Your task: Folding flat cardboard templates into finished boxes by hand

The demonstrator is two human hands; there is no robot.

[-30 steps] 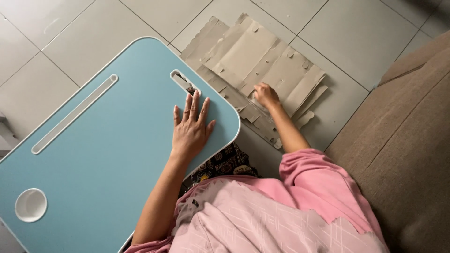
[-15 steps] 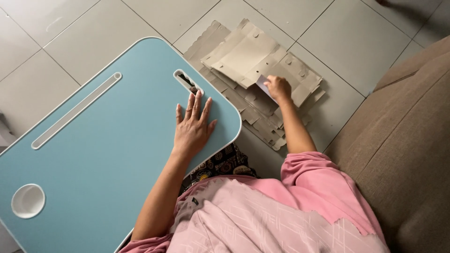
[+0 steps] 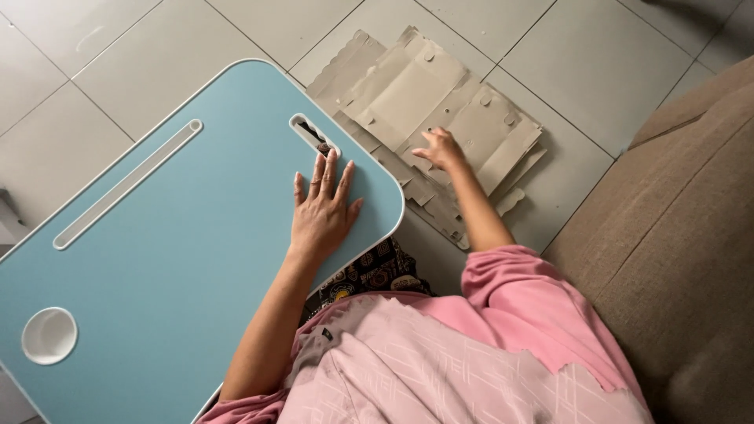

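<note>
My left hand (image 3: 320,210) lies flat, fingers spread, on the light blue lap table (image 3: 157,259), near its right corner and just below a small slot (image 3: 312,135). My right hand (image 3: 440,148) reaches out to the floor and rests with loose fingers on a stack of flattened brown cardboard sheets (image 3: 408,94). It presses on the top sheets and grips nothing that I can see. My pink sleeve (image 3: 526,306) covers the right upper arm.
The table top has a long groove (image 3: 126,184) and a round white cup recess (image 3: 49,335). Pale floor tiles (image 3: 565,55) surround the cardboard. A brown sofa (image 3: 683,235) fills the right side. My pink clothing covers the lower middle.
My right hand has moved up and left, farther onto the cardboard stack, and the sheets lie more gathered. The left hand stays flat on the table.
</note>
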